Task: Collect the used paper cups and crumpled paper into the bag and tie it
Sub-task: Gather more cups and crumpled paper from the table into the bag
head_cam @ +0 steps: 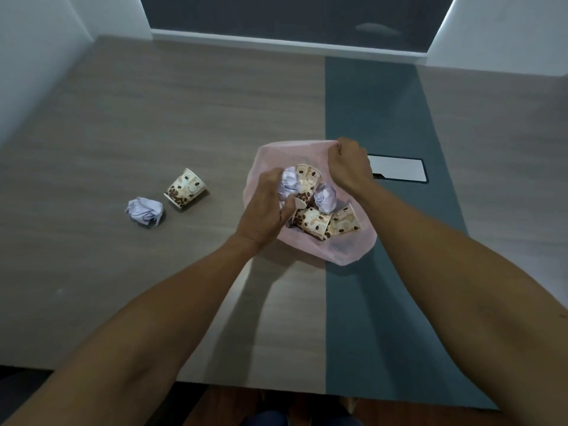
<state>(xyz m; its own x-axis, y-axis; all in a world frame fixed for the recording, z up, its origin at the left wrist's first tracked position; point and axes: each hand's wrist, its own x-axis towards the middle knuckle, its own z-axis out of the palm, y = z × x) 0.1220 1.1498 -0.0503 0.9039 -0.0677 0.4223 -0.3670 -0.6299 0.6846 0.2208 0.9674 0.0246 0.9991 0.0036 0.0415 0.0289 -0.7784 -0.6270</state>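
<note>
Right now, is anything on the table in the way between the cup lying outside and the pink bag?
Nothing visible: bare table lies between the cup and the bag. The loose paper ball sits on the cup's other side.

Left hand's fingers (287, 207) partly behind crumpled paper (289, 186); cups' (313, 222) lower parts under pink bag (353, 253) folds.

Single head-worn wide-angle view, looking forward and steeply down from above the near edge of the tabletop (153, 124). Both forearms enter from the bottom corners, close to the lens; the far wall (507, 29) closes the top.
</note>
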